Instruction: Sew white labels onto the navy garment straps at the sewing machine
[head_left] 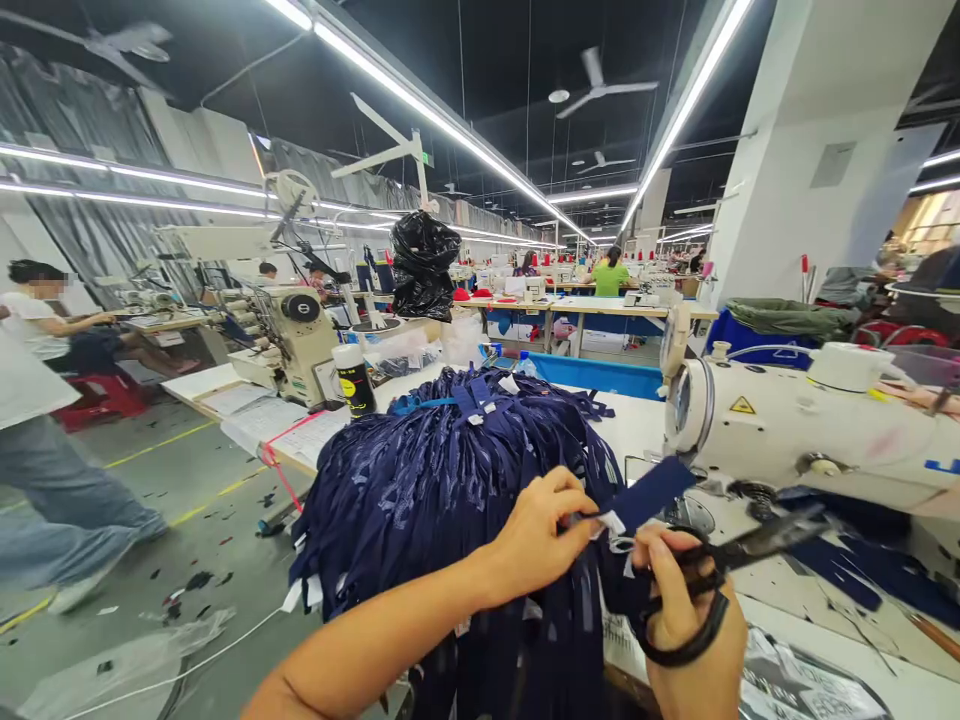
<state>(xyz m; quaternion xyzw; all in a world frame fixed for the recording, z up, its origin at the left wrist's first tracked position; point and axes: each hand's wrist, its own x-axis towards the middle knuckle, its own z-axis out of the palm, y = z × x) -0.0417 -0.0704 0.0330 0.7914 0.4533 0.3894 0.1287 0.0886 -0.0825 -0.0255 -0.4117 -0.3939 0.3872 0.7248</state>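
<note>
The left hand [544,530] pinches one strip [652,495], navy, right of centre, thumb and fingers closed on it. The right hand [679,612] curls round one pair of scissors [750,548] at lower right. One heap [442,480] of uncountable navy strips fills the centre. Two machines stand near: one machine [289,335] left of centre, a second machine [795,410] at right. One bottle [354,385] and one black bag [425,265] show left of centre.

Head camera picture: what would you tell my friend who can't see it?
A left hand pinches a dark blue cloth strip while the right hand holds scissors. A big bundle of dark blue strips lies in front, a white sewing machine to its right.
</note>
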